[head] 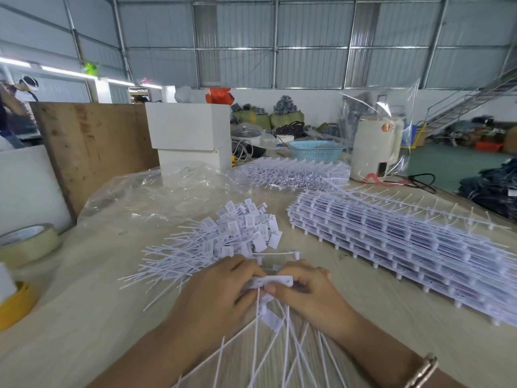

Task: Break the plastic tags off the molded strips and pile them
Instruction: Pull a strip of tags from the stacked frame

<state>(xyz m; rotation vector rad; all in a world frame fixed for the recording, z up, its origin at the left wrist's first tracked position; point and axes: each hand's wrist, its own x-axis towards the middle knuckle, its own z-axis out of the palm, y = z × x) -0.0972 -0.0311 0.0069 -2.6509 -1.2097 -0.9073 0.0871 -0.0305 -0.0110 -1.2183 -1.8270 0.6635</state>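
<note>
My left hand [221, 289] and right hand [305, 289] both pinch one molded strip [275, 281]; loose tag pile [232, 239] at 12 o'clock.

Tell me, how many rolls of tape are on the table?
2, both at the left edge: a beige roll farther back, and a yellow roll nearer, partly cut off by the frame. Others may lie out of view.
</note>
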